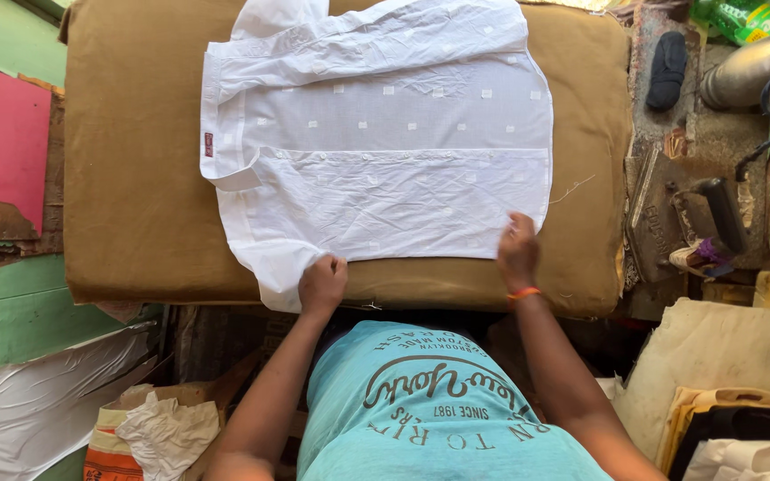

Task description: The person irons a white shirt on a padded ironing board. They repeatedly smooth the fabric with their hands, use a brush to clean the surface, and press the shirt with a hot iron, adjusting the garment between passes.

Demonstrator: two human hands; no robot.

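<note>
White shirt [385, 151] lies spread flat on a brown padded worktop [135, 178], collar to the left, hem to the right, button strip running across the middle. Small woven squares dot the fabric; a small red label sits at the collar. One sleeve is folded over the far side.

Left hand [323, 283] at the near edge of the shirt, fingers curled shut, grip pinching the fabric by the near shoulder area. Right hand [519, 251] at the near hem corner, fingers bent down on the cloth; grip looks closed on the hem edge, orange band [523, 293] on the wrist. The hands are well apart, both on the near side of the shirt.

Old iron [683, 218] with dark handle rests right of the worktop, cord trailing up. Dark cloth pad [667, 69] beyond it, metal cylinder [746, 71] at top right. Crumpled paper [167, 432] in a box at lower left. Folded clothes [733, 428] stacked at lower right.
</note>
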